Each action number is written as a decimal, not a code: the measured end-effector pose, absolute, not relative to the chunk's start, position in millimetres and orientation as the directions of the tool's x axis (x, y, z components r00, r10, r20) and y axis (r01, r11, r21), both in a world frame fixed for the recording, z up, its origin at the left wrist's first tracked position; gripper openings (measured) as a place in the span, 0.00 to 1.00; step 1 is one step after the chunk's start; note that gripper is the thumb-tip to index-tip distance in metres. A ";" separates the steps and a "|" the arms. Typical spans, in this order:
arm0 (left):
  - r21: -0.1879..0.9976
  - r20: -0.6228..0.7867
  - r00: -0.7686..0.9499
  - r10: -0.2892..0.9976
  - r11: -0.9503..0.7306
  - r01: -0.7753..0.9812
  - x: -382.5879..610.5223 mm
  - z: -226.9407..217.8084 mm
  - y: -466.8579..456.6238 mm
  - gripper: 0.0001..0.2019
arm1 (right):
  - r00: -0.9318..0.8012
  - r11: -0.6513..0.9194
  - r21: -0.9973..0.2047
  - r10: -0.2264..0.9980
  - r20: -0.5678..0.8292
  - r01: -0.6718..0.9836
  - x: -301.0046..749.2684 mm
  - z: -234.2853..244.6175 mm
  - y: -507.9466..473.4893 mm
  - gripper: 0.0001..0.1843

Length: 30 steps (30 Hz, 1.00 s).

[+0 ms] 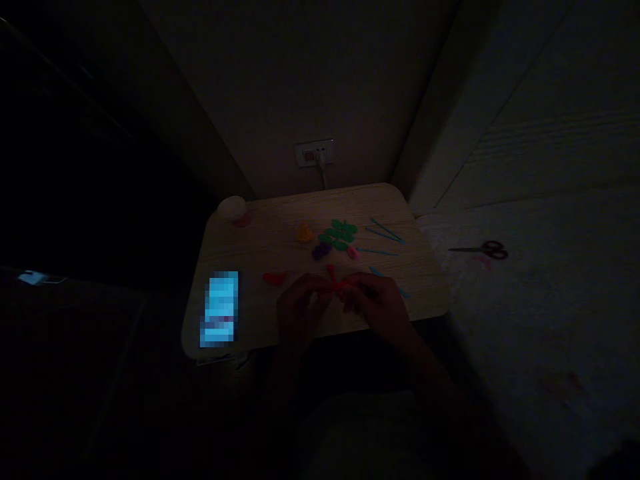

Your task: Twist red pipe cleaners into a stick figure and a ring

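Above the front edge of the small table, my left hand (300, 308) and my right hand (383, 303) meet around a red piece of what looks like modelling clay (334, 287). Fingers of both hands are closed on it, and one narrow end sticks up between them. To the left of my left hand lies another red lump (274, 278). Just beyond my hands sit a purple bumpy cluster (321, 251), a small pink piece (353, 252), several green leaf-like shapes (341, 231) and an orange lump (304, 232). The light is dim, so finger details are hard to see.
Thin blue sticks (387, 231) lie at the table's right. A lit phone (219, 310) rests at the front left, and a pale cup (233, 209) stands at the back left. Scissors (493, 250) lie on a pale surface to the right. A wall socket (314, 153) holds a plug.
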<state>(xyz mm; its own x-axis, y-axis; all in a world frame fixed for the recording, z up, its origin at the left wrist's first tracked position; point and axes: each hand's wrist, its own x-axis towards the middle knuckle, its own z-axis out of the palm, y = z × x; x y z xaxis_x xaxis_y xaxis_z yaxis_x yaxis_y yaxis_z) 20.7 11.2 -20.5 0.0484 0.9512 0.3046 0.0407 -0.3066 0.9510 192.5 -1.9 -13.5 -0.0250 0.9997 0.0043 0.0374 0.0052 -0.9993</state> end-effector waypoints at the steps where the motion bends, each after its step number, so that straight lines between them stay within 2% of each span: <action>1: 0.953 0.298 0.069 0.952 -0.301 0.042 19.8 -20.1 11.3 0.15 | -0.034 0.009 -0.999 0.999 0.008 0.051 193.0 -15.0 -1.9 0.13; 3: 0.958 0.273 0.099 0.957 -0.280 0.067 17.4 -19.3 11.8 0.14 | -0.061 0.027 -0.995 0.998 0.021 0.097 194.2 -16.8 -2.1 0.11; 7: 0.971 0.133 0.131 0.982 -0.156 0.184 11.7 -16.3 12.8 0.05 | -0.121 0.104 -0.967 0.990 0.077 0.233 197.7 -15.3 -1.6 0.11; 10: 0.970 0.037 0.210 0.977 -0.085 0.227 8.8 -12.5 12.3 0.11 | -0.108 0.119 -0.958 0.990 0.094 0.260 199.2 -12.8 -1.1 0.13; 13: 0.961 0.035 0.260 0.965 -0.104 0.255 9.5 -9.6 10.4 0.08 | -0.103 0.111 -0.967 0.991 0.090 0.227 197.9 -12.0 -1.6 0.15; 15: 0.956 0.066 0.228 0.971 -0.127 0.266 11.6 -8.8 8.8 0.05 | -0.101 0.120 -0.969 0.990 0.100 0.217 196.1 -12.8 -2.3 0.15; 20: 0.971 0.099 0.062 0.993 -0.110 0.212 15.5 -10.5 6.7 0.04 | -0.114 0.152 -0.942 0.986 0.123 0.298 193.7 -17.8 -2.0 0.19; 22: 0.984 0.070 0.009 0.997 -0.071 0.166 16.2 -12.4 6.5 0.05 | -0.079 0.145 -0.948 0.989 0.127 0.285 194.0 -19.1 -0.9 0.15; 24: 0.988 0.028 -0.008 1.000 -0.026 0.152 17.9 -14.6 5.8 0.06 | 0.035 0.141 -0.960 0.987 0.154 0.242 193.6 -17.8 -0.1 0.11; 27: 0.987 -0.003 -0.034 0.999 0.008 0.159 26.3 -16.9 1.8 0.08 | 0.208 0.191 -0.962 0.950 0.232 0.196 188.4 -9.6 0.3 0.15; 30: 0.988 0.018 -0.035 0.999 -0.012 0.152 43.6 -17.2 -9.8 0.11 | 0.183 0.309 -0.926 0.919 0.350 0.219 176.8 1.2 2.5 0.23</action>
